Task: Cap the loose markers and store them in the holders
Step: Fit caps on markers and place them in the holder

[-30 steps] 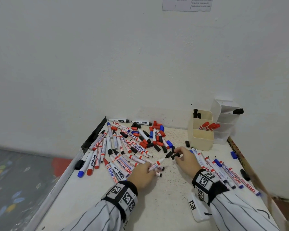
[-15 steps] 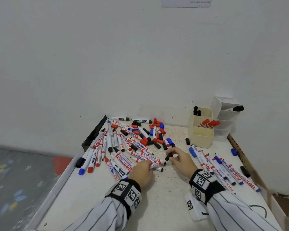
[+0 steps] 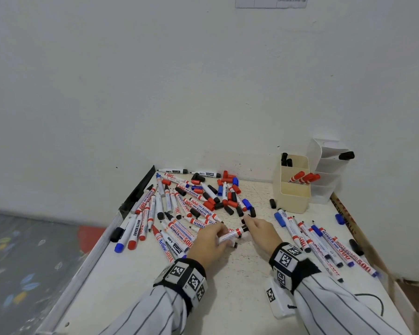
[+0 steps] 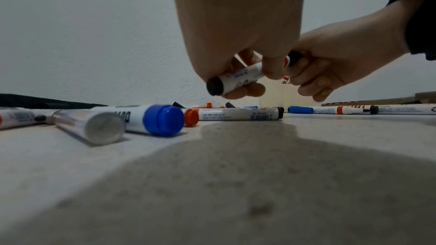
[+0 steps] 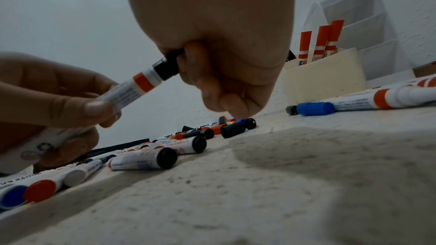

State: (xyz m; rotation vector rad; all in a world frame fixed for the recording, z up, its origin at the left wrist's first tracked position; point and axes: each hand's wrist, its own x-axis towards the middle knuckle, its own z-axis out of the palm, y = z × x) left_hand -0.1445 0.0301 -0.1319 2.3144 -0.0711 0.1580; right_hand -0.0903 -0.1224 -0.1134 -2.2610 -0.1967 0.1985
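Note:
My left hand (image 3: 211, 240) grips a white marker with a red band (image 3: 230, 235) just above the table; the same marker (image 4: 238, 75) (image 5: 132, 88) tilts up toward the right. My right hand (image 3: 259, 232) pinches a black cap (image 5: 168, 66) that sits on the marker's tip. A cream holder (image 3: 293, 189) at the back right contains three red-capped markers (image 3: 304, 177) and black-capped ones. A white tiered holder (image 3: 324, 170) stands behind it with one black marker (image 3: 346, 155). Several loose markers and caps (image 3: 198, 201) lie spread at the left.
A row of markers (image 3: 324, 245) lies to the right of my right hand. A black cap (image 3: 272, 203) sits before the cream holder, a blue cap (image 3: 340, 218) by the right edge. A tagged white card (image 3: 276, 298) lies under my right sleeve. The wall closes the back.
My right hand brought the black cap from the pile to the marker's tip. The left hand lifted the marker slightly and both hands drew together near the table's middle.

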